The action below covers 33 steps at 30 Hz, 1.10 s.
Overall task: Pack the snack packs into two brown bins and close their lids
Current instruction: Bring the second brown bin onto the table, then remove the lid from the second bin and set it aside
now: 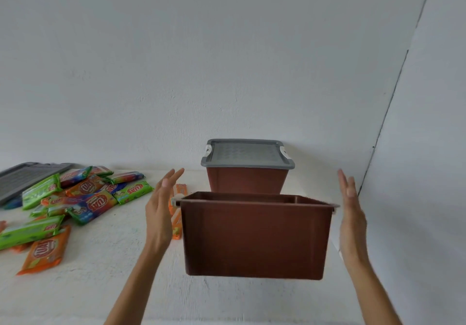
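Observation:
An open brown bin (254, 236) without a lid stands on the white table in front of me. My left hand (160, 207) is held flat beside its left wall, fingers spread, apart from it. My right hand (351, 213) is flat beside its right wall, also a little apart. Behind it stands a second brown bin (245, 179) with a grey lid (247, 154) on top. A heap of snack packs (83, 193) in green, orange and blue wrappers lies at the left. One orange pack (177, 213) lies partly hidden behind my left hand.
A loose grey lid (27, 176) lies at the far left behind the packs. A white wall rises right behind the table, and a side wall (416, 148) closes in on the right. The table's front edge runs along the bottom.

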Each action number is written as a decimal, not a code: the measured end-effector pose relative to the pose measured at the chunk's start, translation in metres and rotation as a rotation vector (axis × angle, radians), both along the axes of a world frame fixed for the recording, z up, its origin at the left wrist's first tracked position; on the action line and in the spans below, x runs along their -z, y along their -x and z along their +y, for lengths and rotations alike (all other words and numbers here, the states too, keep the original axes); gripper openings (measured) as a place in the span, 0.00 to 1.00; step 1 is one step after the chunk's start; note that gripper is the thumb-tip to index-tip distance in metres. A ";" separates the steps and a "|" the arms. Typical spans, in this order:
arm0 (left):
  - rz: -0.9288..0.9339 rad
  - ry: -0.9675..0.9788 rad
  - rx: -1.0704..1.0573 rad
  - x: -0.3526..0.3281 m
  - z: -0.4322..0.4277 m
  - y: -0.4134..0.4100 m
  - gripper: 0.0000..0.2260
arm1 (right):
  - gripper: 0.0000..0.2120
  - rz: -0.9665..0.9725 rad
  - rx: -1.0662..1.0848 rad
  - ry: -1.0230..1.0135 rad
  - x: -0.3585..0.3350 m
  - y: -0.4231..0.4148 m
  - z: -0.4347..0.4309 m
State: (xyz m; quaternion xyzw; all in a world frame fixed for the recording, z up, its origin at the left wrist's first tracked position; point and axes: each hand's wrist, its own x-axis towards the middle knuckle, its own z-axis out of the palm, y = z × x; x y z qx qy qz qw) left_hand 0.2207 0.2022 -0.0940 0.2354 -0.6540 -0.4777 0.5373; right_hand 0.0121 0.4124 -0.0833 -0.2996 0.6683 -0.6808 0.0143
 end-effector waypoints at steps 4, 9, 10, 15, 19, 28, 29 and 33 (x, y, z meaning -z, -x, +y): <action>-0.619 -0.133 0.137 -0.002 -0.033 0.017 0.25 | 0.27 -0.155 -0.209 -0.482 -0.006 0.030 -0.002; -1.223 0.174 0.013 0.026 -0.013 0.029 0.31 | 0.30 0.179 -0.154 -1.006 0.025 0.021 -0.015; -1.227 0.175 -0.001 0.025 -0.008 0.024 0.32 | 0.31 0.196 -0.151 -1.040 0.023 0.019 -0.014; -1.298 0.261 -0.007 0.024 -0.013 0.025 0.34 | 0.34 0.225 -0.166 -1.090 0.026 0.027 -0.018; -1.322 0.323 -0.023 0.023 -0.023 0.032 0.34 | 0.35 0.275 -0.149 -1.085 0.026 0.037 -0.028; -1.049 0.163 0.103 0.000 -0.032 0.027 0.29 | 0.34 0.328 -0.079 -1.163 0.015 0.050 -0.055; -0.995 0.166 0.080 -0.004 -0.036 0.020 0.27 | 0.34 0.375 -0.061 -1.174 0.007 0.047 -0.063; -0.881 0.202 -0.031 -0.022 -0.069 -0.017 0.21 | 0.33 0.546 -0.142 -1.071 -0.021 0.020 -0.121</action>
